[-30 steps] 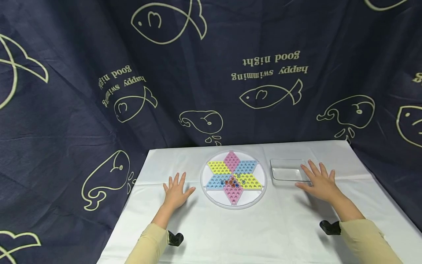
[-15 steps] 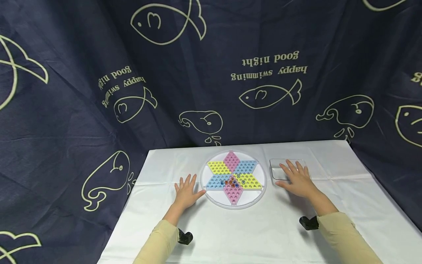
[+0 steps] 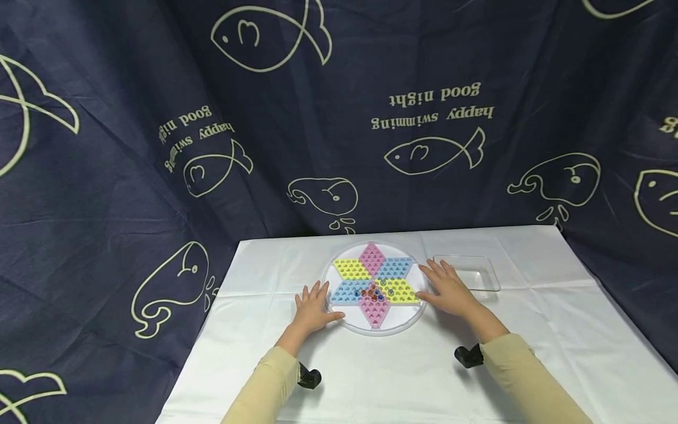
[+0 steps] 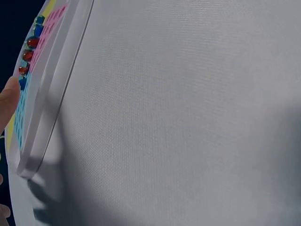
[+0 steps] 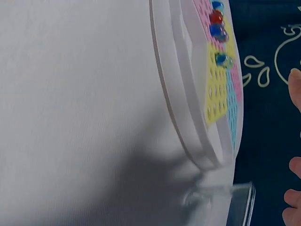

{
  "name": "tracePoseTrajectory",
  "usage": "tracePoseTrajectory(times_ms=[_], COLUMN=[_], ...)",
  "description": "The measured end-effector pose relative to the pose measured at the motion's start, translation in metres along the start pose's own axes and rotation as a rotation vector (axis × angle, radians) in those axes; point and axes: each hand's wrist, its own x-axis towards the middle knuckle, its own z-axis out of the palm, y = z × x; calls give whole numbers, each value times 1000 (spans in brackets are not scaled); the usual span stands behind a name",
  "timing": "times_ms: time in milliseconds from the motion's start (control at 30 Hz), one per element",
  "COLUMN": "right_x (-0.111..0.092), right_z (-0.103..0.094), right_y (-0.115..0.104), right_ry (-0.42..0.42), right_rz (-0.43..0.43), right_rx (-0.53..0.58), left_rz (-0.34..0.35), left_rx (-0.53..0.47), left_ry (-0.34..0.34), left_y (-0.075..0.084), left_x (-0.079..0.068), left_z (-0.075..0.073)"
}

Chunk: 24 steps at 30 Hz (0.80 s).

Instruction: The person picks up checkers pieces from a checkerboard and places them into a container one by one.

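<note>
A round white Chinese checkers board [image 3: 405, 315] with a pink, yellow and blue star lies on the table. Several glass marbles [image 3: 374, 292], red, blue and clear, sit around its middle. My left hand [image 3: 311, 313] is at the board's left edge, fingers spread and thumb near the rim. At the right edge is my right hand [image 3: 450, 292], fingers also spread and fingertips by the rim. Neither hand holds anything; whether the fingers touch the board cannot be told. In the left wrist view my thumb [image 4: 8, 101] shows beside the board.
A clear rectangular container [image 3: 479, 278] stands right of the board, partly behind my right hand. White cloth [image 3: 381, 377] covers the table. A dark blue curtain with fish drawings [image 3: 318, 118] hangs behind. Black camera mounts [image 3: 468, 356] stick out from both wrists.
Both hands have moved inward toward the board: the left hand to the right, the right hand to the left, off from over the clear container. The board and marbles have stayed put.
</note>
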Motion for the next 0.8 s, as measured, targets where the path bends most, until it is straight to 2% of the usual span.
tracePoseTrajectory(times_ms=[233, 467, 800], right_x=[9, 14, 18], right_z=[12, 25, 42], right_y=[-14, -20, -24], right_ry=[-16, 39, 107], right_rz=[5, -36, -26], right_rx=[28, 117, 112], left_rz=[45, 26, 11], left_rx=[38, 18, 4], left_ry=[0, -24, -38], left_y=[3, 5, 4], left_x=[2, -1, -2], left_z=[10, 14, 18])
